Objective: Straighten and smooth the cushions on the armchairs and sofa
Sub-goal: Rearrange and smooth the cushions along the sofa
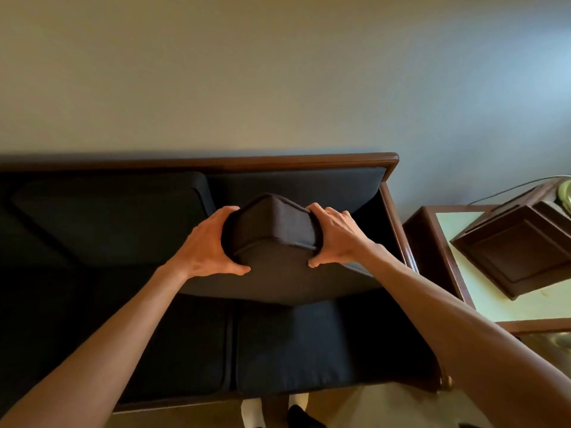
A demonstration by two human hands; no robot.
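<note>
A dark sofa with a brown wooden frame (309,160) stands against the wall. Its right back cushion (272,223) is pulled forward off the backrest and tilted, one corner pointing up at me. My left hand (207,245) grips the left side of that corner, thumb underneath. My right hand (336,236) grips the right side the same way. The left back cushion (114,214) leans in place against the backrest. Two dark seat cushions (185,344) (293,344) lie flat below.
A wooden side table (432,257) with a pale top stands just right of the sofa, carrying a dark wooden box (519,248) and a cable behind it. A plain wall rises behind. My feet (278,412) show on the floor at the sofa's front edge.
</note>
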